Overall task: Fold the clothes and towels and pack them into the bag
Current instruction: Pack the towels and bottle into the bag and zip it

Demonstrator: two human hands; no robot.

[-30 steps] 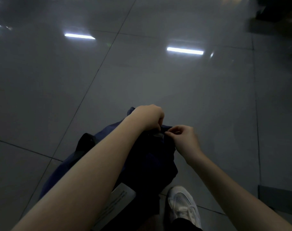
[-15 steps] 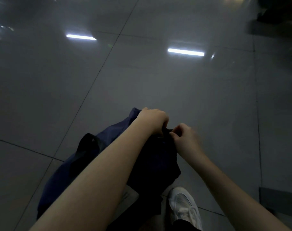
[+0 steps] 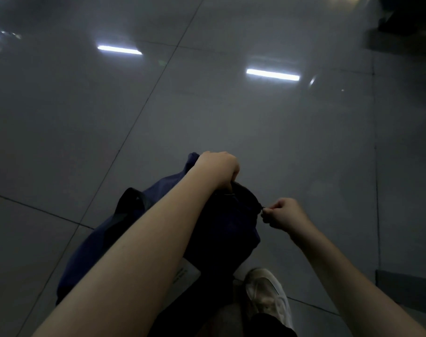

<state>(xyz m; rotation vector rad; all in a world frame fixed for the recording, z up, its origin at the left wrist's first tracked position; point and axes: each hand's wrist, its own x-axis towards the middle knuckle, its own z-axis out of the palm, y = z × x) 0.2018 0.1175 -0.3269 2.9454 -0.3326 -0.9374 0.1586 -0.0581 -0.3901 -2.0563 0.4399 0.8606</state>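
The navy bag (image 3: 221, 229) sits on the tiled floor (image 3: 231, 105). The left hand (image 3: 216, 167) has its grip clamped on the bag's top edge, and the right hand (image 3: 283, 214) pinches the zipper pull (image 3: 262, 210). This looks like the zipper step. Next, a steady pull along the track.

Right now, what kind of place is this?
Probably indoors, a big room or hall: a glossy grey tiled floor shows long light reflections. The left hand grips the blue bag on it while the right hand pinches its zipper pull.
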